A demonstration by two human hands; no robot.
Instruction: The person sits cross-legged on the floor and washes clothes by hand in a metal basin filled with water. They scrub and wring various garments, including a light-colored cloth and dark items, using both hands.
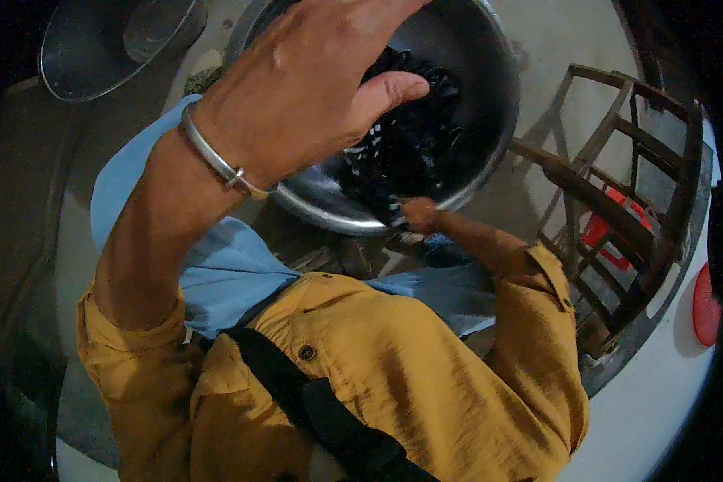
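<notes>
A wide metal basin (494, 76) stands in front of me, between my knees, with wet-looking dark cloth (418, 157) bunched inside. Part of the cloth has a white check pattern. My left hand (289, 88), with a metal bangle at its wrist, is raised over the basin's left side, close to the camera. Its thumb stands apart from the fingers, whose tips are cut off by the top edge; nothing shows in it. At the basin's near rim, my right hand (419, 215) is closed on an edge of the dark cloth.
A metal tub (80, 60) is at the far left. To the right, a wooden frame (602, 189) lies by the basin, with a red object (614, 229) seen through its bars. A red round thing (705, 305) sits at the far right on a pale surface.
</notes>
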